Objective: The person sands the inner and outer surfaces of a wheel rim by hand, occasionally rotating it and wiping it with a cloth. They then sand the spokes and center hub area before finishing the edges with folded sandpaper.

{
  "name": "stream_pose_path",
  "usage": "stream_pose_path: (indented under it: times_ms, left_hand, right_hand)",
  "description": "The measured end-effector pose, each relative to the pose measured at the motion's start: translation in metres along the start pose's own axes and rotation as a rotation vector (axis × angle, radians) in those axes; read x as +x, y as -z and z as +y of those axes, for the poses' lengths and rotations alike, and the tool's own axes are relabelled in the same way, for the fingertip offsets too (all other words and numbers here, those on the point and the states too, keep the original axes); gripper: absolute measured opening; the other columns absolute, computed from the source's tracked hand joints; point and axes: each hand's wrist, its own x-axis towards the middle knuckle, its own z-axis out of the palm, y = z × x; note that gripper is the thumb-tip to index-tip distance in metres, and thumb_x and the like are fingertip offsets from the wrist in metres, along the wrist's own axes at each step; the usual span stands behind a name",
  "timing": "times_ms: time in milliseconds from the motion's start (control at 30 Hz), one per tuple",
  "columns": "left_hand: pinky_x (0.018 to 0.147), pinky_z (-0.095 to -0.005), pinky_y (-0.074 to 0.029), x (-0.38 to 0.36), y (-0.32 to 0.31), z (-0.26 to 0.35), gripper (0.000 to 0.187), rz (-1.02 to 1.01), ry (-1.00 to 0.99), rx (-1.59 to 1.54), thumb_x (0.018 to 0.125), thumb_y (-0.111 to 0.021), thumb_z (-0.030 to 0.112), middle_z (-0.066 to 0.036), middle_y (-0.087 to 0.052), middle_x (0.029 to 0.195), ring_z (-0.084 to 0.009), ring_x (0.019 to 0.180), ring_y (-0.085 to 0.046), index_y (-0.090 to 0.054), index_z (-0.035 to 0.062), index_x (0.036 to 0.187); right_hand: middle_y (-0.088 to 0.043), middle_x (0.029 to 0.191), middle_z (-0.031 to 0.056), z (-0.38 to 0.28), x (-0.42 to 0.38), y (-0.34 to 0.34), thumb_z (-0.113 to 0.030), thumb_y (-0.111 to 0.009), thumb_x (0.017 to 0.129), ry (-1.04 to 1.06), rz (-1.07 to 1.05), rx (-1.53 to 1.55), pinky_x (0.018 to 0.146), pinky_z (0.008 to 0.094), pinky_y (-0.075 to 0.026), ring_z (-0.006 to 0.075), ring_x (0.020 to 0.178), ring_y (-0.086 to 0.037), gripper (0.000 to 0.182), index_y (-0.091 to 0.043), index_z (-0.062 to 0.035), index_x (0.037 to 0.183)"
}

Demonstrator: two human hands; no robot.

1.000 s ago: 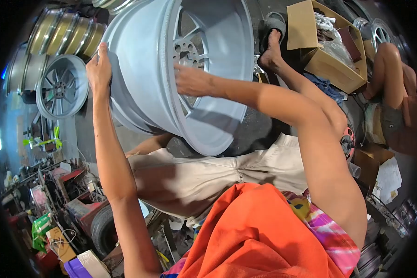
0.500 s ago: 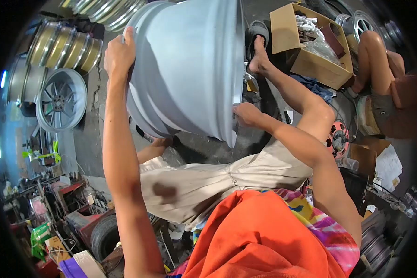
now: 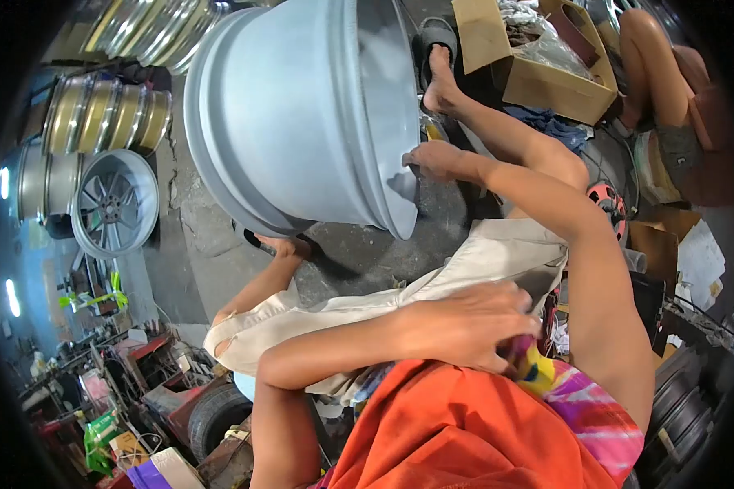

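Observation:
A large silver-grey wheel rim point(image 3: 277, 114) is tilted on its side between my legs, its wide barrel facing me. My right hand point(image 3: 444, 160) grips its right-hand lip, fingers curled over the edge. Away from the rim, my left hand point(image 3: 469, 324) is drawn across in front of my body, over the light trousers point(image 3: 342, 330) and beside the tie-dye shirt point(image 3: 575, 395). Its fingers are apart and slightly bent, with some motion blur, and I see nothing held in them. An orange cloth point(image 3: 457, 424) covers my front.
Several gold and silver rims point(image 3: 106, 114) are stacked at the left, near a spoked wheel point(image 3: 114, 204). An open cardboard box point(image 3: 559, 94) stands at the upper right. Another person's bent leg point(image 3: 656, 73) is beyond it. Machinery and a black tyre point(image 3: 216, 416) crowd the lower left.
My left hand has let go of the rim's left edge and moved down across to my body. My right hand stays on the lip. The rim appears shifted left and up in view.

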Motion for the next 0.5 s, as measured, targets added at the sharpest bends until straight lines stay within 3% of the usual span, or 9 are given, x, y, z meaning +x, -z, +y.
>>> stream_pose_path:
  times_ms: [67,100,167,200,267,433,467,500]
  left_hand:
    - [0.077,-0.0473,-0.049,0.021,-0.021,-0.005,0.037,-0.27,-0.16,-0.323,0.07,-0.078,0.019,-0.026,-0.062,0.086,-0.0429,0.086,-0.059,-0.064,-0.0054,0.094]
    - [0.077,-0.0473,-0.049,0.029,-0.026,-0.004,0.037,-0.276,-0.157,-0.324,0.07,-0.078,0.019,-0.026,-0.062,0.086,-0.0429,0.086,-0.059,-0.064,-0.0054,0.094]
    - [0.07,-0.0469,-0.043,0.041,-0.037,-0.003,0.026,-0.58,-0.161,-0.416,0.073,-0.072,0.01,-0.024,-0.056,0.08,-0.0402,0.081,-0.055,-0.056,-0.0087,0.08]
    - [0.07,-0.0469,-0.043,0.043,-0.044,-0.001,0.026,-0.588,-0.154,-0.423,0.073,-0.072,0.01,-0.024,-0.056,0.08,-0.0402,0.081,-0.055,-0.056,-0.0087,0.08]
    - [0.069,-0.0472,-0.043,0.045,-0.064,0.001,0.026,-0.3,-0.139,-0.703,0.072,-0.07,0.008,-0.025,-0.056,0.079,-0.0414,0.076,-0.054,-0.051,-0.009,0.073]
    - [0.074,-0.0473,-0.045,0.042,-0.112,-0.012,0.026,-0.101,-0.169,-0.753,0.077,-0.066,0.013,-0.026,-0.057,0.08,-0.0444,0.079,-0.055,-0.054,-0.0107,0.078]
    - [0.077,-0.0477,-0.048,0.046,-0.11,-0.02,0.031,-0.373,-0.15,-0.664,0.077,-0.068,0.017,-0.028,-0.062,0.083,-0.0436,0.088,-0.06,-0.06,-0.0117,0.083]
    - [0.079,-0.048,-0.05,0.05,-0.097,-0.023,0.034,-0.51,-0.135,-0.623,0.076,-0.069,0.02,-0.029,-0.064,0.085,-0.0433,0.092,-0.063,-0.063,-0.0121,0.086]
  right_hand:
    - [-0.07,0.097,0.0232,0.013,-0.009,-0.002,-0.005,-0.058,0.08,-0.046,0.106,0.111,0.083,0.0485,-0.054,0.0391,0.095,-0.069,0.036,-0.065,-0.004,0.115]
    - [-0.071,0.093,0.0228,0.019,-0.015,-0.003,-0.004,-0.058,0.079,-0.065,0.086,0.089,0.083,0.0484,-0.054,0.0397,0.093,-0.069,0.035,-0.065,-0.0028,0.114]
    - [-0.071,0.093,0.0229,0.023,-0.024,-0.011,-0.004,-0.058,0.079,-0.117,0.071,0.092,0.083,0.0486,-0.054,0.0402,0.092,-0.069,0.035,-0.065,-0.0024,0.114]
    - [-0.071,0.092,0.023,0.021,-0.026,-0.015,-0.003,-0.059,0.079,-0.167,0.053,0.09,0.083,0.0487,-0.054,0.0408,0.092,-0.069,0.034,-0.065,-0.002,0.113]
    - [-0.071,0.093,0.0232,0.017,-0.028,-0.018,-0.003,-0.059,0.079,-0.133,0.068,0.149,0.084,0.0486,-0.054,0.0408,0.093,-0.069,0.034,-0.066,-0.0018,0.112]
    - [-0.071,0.096,0.0237,0.009,-0.019,-0.014,-0.002,-0.061,0.079,-0.093,0.102,0.222,0.085,0.0481,-0.054,0.0408,0.094,-0.069,0.033,-0.067,-0.002,0.112]
    - [-0.07,0.099,0.0243,0.011,-0.02,-0.011,-0.003,-0.06,0.08,-0.11,0.074,0.23,0.087,0.048,-0.052,0.0412,0.097,-0.068,0.035,-0.065,-0.002,0.115]
    - [-0.07,0.102,0.0248,0.011,-0.02,-0.007,-0.003,-0.059,0.08,-0.127,0.045,0.238,0.089,0.0479,-0.051,0.0417,0.1,-0.066,0.038,-0.063,-0.0019,0.117]
